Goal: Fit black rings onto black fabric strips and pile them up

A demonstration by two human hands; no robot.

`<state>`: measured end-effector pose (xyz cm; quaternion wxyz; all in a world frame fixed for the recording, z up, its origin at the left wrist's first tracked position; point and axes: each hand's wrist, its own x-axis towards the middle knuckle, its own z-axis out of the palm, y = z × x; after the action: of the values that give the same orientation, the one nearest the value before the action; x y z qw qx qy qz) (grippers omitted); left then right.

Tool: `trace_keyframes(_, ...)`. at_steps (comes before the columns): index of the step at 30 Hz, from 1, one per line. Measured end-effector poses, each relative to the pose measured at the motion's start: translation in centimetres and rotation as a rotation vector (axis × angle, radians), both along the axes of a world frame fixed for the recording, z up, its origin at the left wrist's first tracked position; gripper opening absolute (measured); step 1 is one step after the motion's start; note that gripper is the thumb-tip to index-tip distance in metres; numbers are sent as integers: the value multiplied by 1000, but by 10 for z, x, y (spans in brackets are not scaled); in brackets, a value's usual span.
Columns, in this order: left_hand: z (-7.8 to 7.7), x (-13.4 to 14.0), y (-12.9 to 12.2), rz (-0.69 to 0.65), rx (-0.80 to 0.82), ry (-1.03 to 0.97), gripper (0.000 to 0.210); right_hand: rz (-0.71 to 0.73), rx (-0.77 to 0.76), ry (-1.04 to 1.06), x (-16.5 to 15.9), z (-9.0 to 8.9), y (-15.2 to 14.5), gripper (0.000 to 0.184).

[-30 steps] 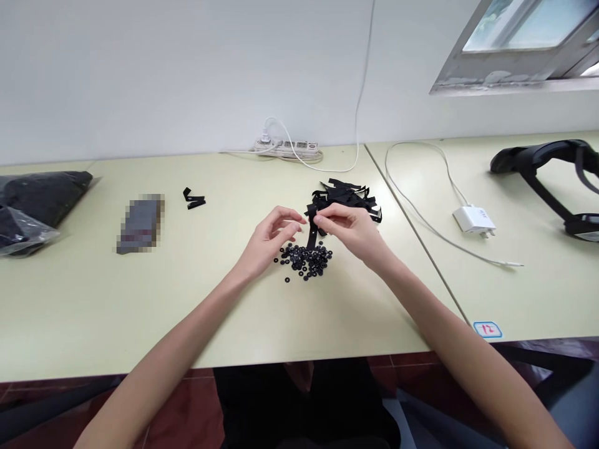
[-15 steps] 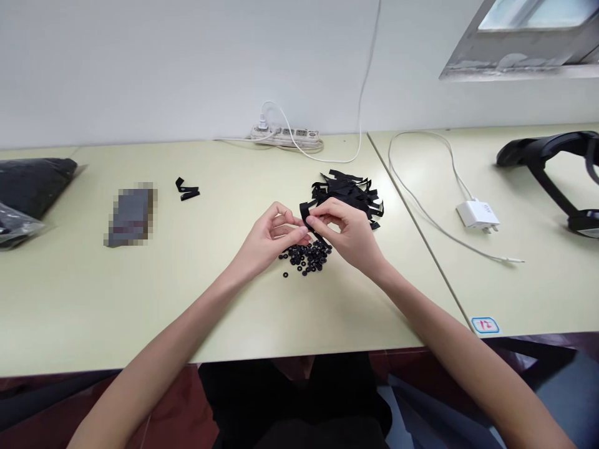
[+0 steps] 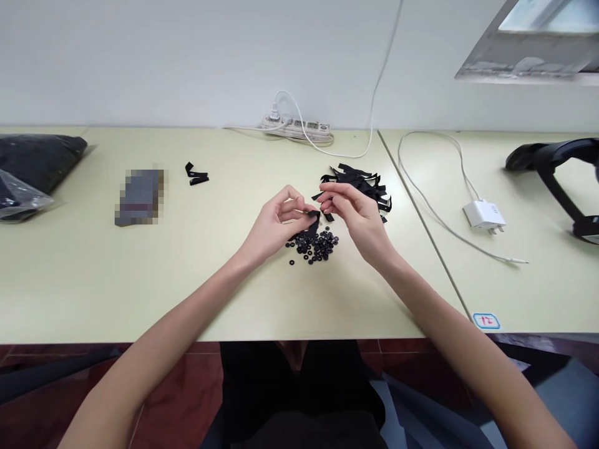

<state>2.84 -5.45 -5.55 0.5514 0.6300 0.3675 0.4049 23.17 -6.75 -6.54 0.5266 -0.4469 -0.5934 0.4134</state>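
Note:
My left hand (image 3: 277,226) is closed on a black fabric strip (image 3: 314,223), pinched between thumb and fingers. Part of the strip hangs over a heap of small black ring-shaped pieces (image 3: 322,244) on the table. My right hand (image 3: 358,215) is just to the right, apart from that strip, its fingers loosely bent and slightly parted. I see nothing clearly held in it. Behind its fingers lies a pile of black fabric strips (image 3: 358,179), partly hidden by the hand.
Two or three separate black strips (image 3: 199,179) lie left of centre. A blurred-out dark object (image 3: 139,196) and a plastic bag of black material (image 3: 37,168) are farther left. At the wall sits a power strip (image 3: 299,129). A white charger (image 3: 486,214) with cable and a black headset-like frame (image 3: 547,168) are right.
My right hand has come off the black strip and moved slightly up and right. My left hand keeps the strip, now lower over the heap. The whole view has shifted a little.

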Motion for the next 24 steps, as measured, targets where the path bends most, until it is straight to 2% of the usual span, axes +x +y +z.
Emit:
trace_keyframes(4,1,-3,5,12,-8,-1,24,25,-59,71,5,2,3,25)
trace_keyframes(10,-1,-7,9,18,-46,-52,33,16,-53,60,5,3,3,30)
trace_keyframes(12,-2,-8,10,3,-62,-59,30,9,-61,55,5,6,2,31)
trace_keyframes(15,-2,-9,11,-20,-88,-70,22,-6,-92,61,4,12,-2,28)
trace_keyframes(20,-2,-11,13,23,-184,-116,32,-25,-143,65,5,18,-5,20)
trace_keyframes(22,-3,-11,14,30,-208,-138,36,-6,-140,52,7,18,-4,20)
trace_keyframes(24,-6,-11,16,28,-230,-149,31,45,-127,27,9,18,-3,22)
